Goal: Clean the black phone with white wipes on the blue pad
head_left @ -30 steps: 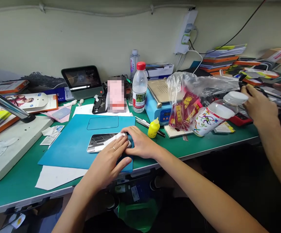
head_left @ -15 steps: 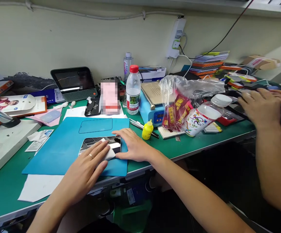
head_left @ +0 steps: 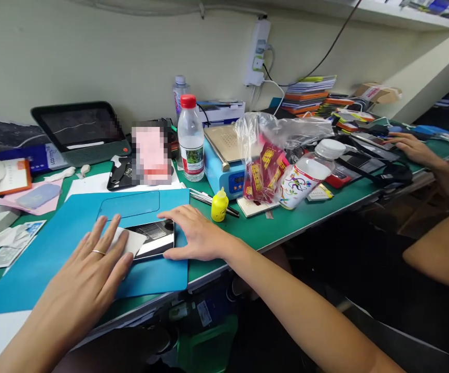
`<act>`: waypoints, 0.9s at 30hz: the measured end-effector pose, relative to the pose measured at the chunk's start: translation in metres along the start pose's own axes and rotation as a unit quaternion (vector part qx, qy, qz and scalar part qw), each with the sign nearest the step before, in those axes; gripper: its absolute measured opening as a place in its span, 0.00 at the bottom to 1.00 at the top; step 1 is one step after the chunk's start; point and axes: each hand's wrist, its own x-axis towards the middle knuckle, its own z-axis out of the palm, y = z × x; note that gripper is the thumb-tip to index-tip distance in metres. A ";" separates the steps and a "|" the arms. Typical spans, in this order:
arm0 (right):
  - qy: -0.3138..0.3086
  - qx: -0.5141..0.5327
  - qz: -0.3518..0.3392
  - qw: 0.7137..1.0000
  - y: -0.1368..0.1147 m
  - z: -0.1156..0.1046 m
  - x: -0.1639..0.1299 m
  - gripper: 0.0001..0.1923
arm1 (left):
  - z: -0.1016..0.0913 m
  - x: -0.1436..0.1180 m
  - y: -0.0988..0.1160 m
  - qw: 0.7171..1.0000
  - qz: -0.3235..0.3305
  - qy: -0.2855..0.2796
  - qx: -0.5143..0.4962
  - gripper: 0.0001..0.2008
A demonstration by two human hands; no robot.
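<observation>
A smartphone with a glossy, reflecting screen lies flat on a blue mat. My right hand grips its right end, thumb at the near edge and fingers at the far edge. Under the fingers of my left hand, which wears a ring, a folded white wipe is pressed onto the screen's left part. That hand covers the phone's left end. Behind the phone, a thin dark outline of a phone shape shows on the mat.
Right of the mat stand a yellow squeeze bottle, a red-capped water bottle and a blue heating plate. Further right are a plastic bag and a tilted jar. Another person's hand rests at far right.
My left hand has slid the wipe towards the phone's left end, uncovering the right part of the screen. The view has turned right. The other person's near arm has drawn back.
</observation>
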 end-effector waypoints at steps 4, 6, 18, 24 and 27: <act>-0.004 -0.007 0.008 1.000 0.000 0.001 -0.001 0.39 | 0.003 -0.001 0.006 0.999 0.033 -0.013 0.002 0.31; -0.010 -0.014 0.010 1.000 0.000 0.002 -0.001 0.39 | 0.005 -0.003 0.007 0.999 0.046 -0.028 -0.007 0.31; -0.029 -0.029 0.014 0.999 0.001 0.000 -0.001 0.40 | 0.004 -0.001 -0.020 0.985 0.156 0.038 0.071 0.33; -0.013 -0.036 -0.001 0.999 0.004 0.002 -0.002 0.40 | 0.007 -0.009 -0.005 0.988 0.152 0.014 0.013 0.31; -0.008 -0.036 -0.001 0.999 0.003 0.002 -0.002 0.40 | 0.011 -0.024 0.016 0.996 0.088 0.008 0.021 0.29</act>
